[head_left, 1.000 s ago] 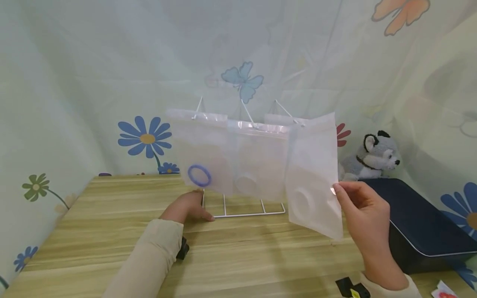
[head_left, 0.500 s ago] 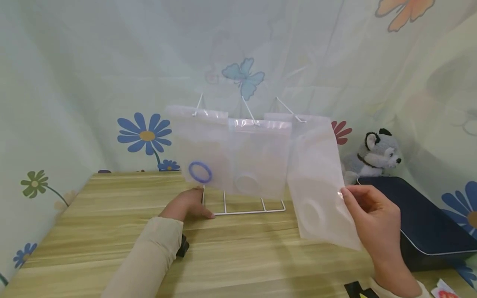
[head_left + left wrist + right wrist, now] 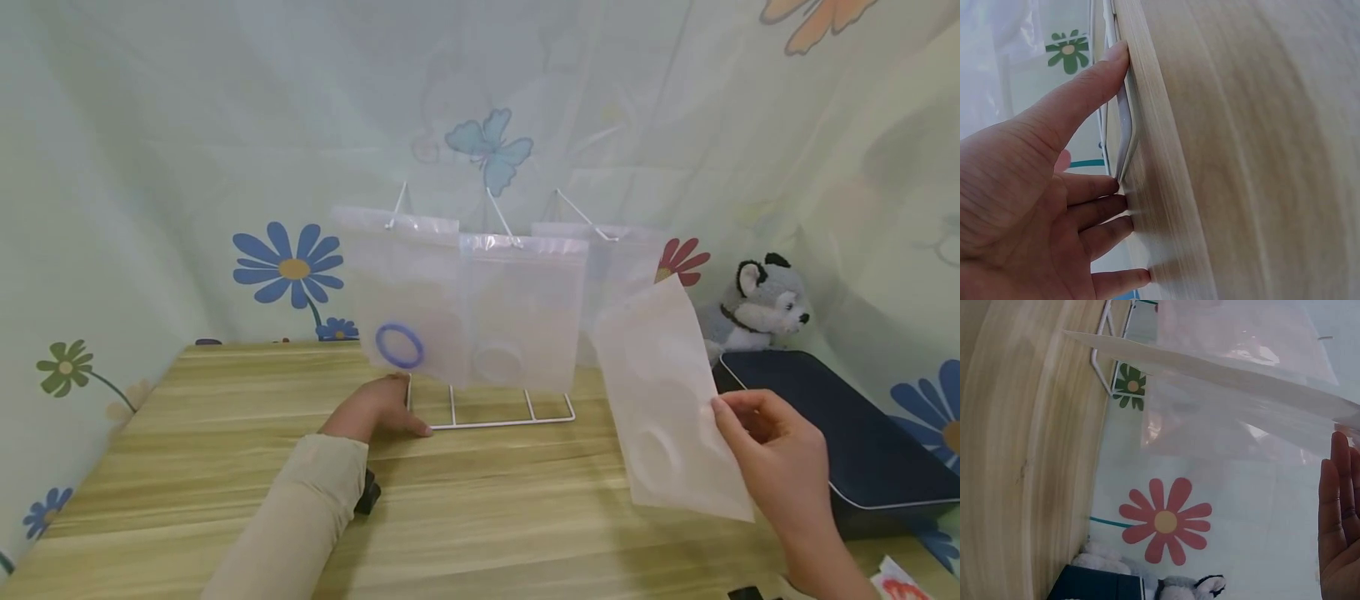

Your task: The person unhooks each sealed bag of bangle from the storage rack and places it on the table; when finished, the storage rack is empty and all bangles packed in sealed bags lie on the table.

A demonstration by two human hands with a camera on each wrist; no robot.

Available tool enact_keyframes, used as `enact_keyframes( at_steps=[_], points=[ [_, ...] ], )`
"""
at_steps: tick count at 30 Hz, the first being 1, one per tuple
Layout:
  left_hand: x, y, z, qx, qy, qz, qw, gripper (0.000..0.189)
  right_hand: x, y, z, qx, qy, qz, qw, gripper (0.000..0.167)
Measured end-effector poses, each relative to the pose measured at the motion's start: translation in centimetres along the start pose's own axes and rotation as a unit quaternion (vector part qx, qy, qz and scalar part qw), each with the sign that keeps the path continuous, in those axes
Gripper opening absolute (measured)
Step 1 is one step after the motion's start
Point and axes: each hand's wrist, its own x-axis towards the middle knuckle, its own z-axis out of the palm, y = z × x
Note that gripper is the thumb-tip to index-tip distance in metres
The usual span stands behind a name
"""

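Observation:
A white wire rack (image 3: pixel 495 425) stands on the table with frosted plastic bags on its hooks. My left hand (image 3: pixel 382 408) rests at its front left base corner; in the left wrist view the thumb presses on the wire and the extended fingertips touch the tabletop. My right hand (image 3: pixel 780 450) pinches the right edge of a loose frosted bag (image 3: pixel 660 375), tilted and off the hook, with a pale ring shape showing inside. The left hanging bag (image 3: pixel 408 283) contains a blue ring (image 3: pixel 380 340); the middle bag (image 3: pixel 525 308) shows a pale ring. Another bag (image 3: pixel 630 242) hangs on the right hook.
A dark box (image 3: pixel 832 433) sits at the right, with a grey and white plush dog (image 3: pixel 768 308) behind it. Near the front right edge lies a small white and red piece (image 3: pixel 896 579). A flowered curtain (image 3: pixel 225 125) closes off the back and sides.
My right hand has drawn the bag off the right hook, moving it right, down and nearer to me. The bag behind it now shows on that hook. My left hand has stayed put.

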Motion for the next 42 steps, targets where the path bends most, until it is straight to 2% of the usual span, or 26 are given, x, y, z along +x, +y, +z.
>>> enact_keyframes(
  at_steps=[7,18,27,37,42],
  points=[
    [-0.1,0.2,-0.1,0.001,-0.006,-0.005,1.0,0.11,0.4,2.6,-0.5,-0.028,-0.008,-0.004,0.9996,0.013],
    [0.1,-0.2,-0.1,0.001,-0.005,-0.001,1.0,0.111,2.4,6.1,-0.9,-0.082,-0.035,-0.022,0.9957,0.02],
    [0.3,-0.1,0.0,0.006,-0.016,-0.001,0.9999,0.11,4.2,8.1,1.3,-0.081,-0.046,0.009,0.9956,0.028],
    [0.0,0.0,-0.1,-0.001,-0.014,-0.002,0.9999,0.111,6.4,8.5,4.4,-0.106,-0.092,0.004,0.9901,0.031],
    [-0.1,0.1,-0.2,0.0,-0.011,-0.001,0.9999,0.11,7.5,9.1,5.7,-0.104,-0.122,0.023,0.9869,0.035]
  ],
)
